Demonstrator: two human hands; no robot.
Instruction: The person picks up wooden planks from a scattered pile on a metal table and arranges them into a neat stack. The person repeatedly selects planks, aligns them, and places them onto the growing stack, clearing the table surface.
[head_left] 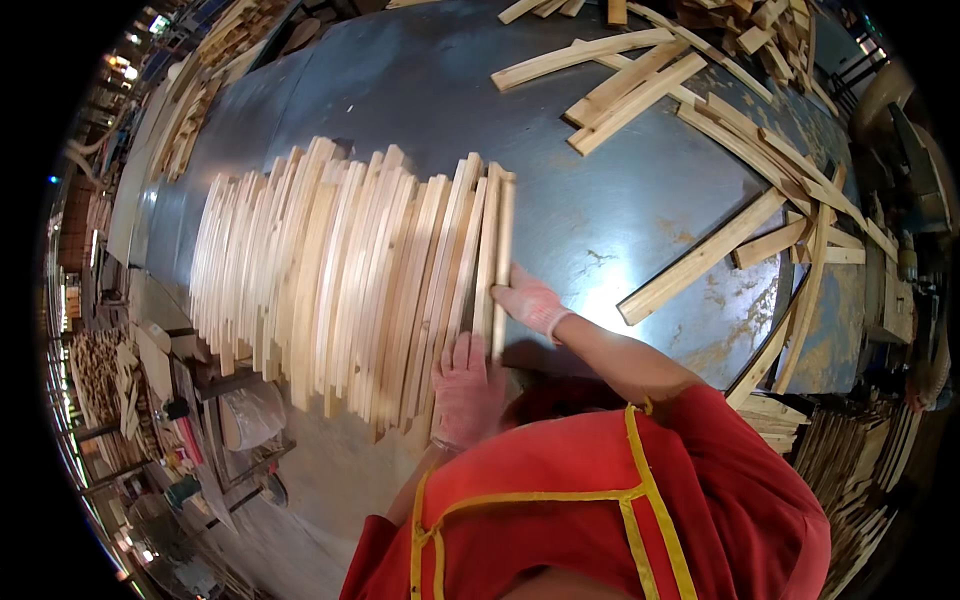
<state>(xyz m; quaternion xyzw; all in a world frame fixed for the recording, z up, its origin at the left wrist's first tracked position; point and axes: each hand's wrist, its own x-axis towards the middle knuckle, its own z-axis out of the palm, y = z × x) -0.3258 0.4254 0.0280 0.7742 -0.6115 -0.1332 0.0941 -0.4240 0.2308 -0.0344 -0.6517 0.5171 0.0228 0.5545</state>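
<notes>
We see a long row of pale wooden slats [340, 270] set side by side on the dark, shiny bench [400, 110], in front of the worker and more to the left; their ends are not level. Both hands wear pinkish gloves. The right hand [532, 300] is grasping the outermost slat [506, 225] at the right end of this row, with its thumb over the wood. The left hand [463, 390] is unclenched, its fingers stretched toward the near ends of the slats; whether it presses on them, we cannot tell. Farther to the right, well apart from the row, we find a single board [700, 258] lying at a slant, and beyond it several loose strips [640, 100]. The worker wears a red apron [540, 460] with yellow edging.
</notes>
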